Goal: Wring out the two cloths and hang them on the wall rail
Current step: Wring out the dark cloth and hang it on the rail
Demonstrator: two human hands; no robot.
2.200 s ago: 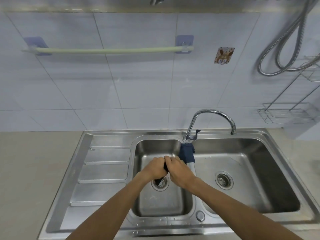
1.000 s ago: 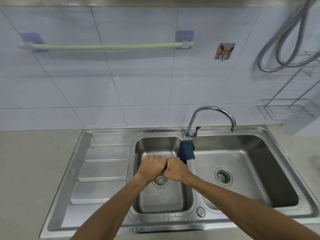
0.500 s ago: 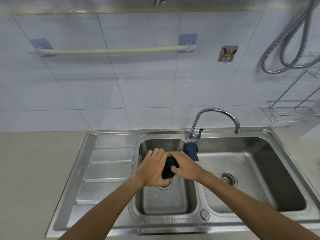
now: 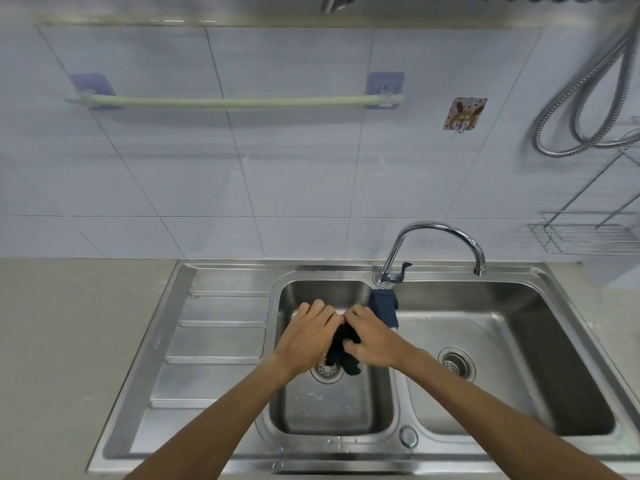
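Steel sink (image 4: 221, 344) | left hand (image 4: 304, 341), right hand (image 4: 374, 341) — each grip closed on crumpled dark cloth (image 4: 343, 351)

Fists seen earlier, knuckle to knuckle and tight on the dark cloth (image 4: 343, 351), are now loosened. Left hand (image 4: 306, 336) lies flatter, fingers extended over the cloth; right hand (image 4: 372, 341) grips it with curled fingers. More cloth shows than before: a crumpled bunch hangs between the hands above the left-basin drain (image 4: 326, 370). Both hands sit slightly higher over the basin.
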